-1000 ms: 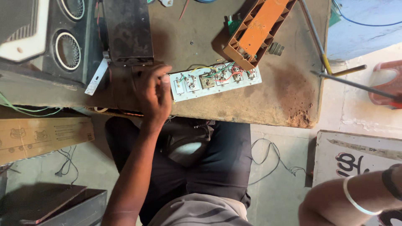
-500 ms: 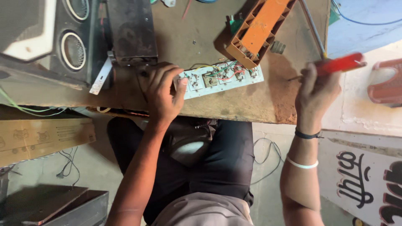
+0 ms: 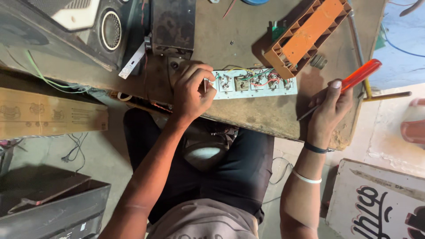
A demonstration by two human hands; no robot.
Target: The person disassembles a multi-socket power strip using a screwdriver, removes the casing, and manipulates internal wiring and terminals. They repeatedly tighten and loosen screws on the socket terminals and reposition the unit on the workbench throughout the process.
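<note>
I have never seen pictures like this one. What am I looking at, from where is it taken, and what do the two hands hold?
There is no machine here. A person sits at a worn wooden workbench, and the single picture comes from a camera on that person's head, looking down, so you see the person's own arms and lap.

The left hand rests on one end of a long white switch panel lying face down, with its coloured wires showing. The right hand holds a screwdriver with an orange-red handle; its tip is off the panel.

Also on the bench lie an orange plastic tray, a dark metal box and a speaker. A long cardboard box sits to the left, below the bench edge.
</note>
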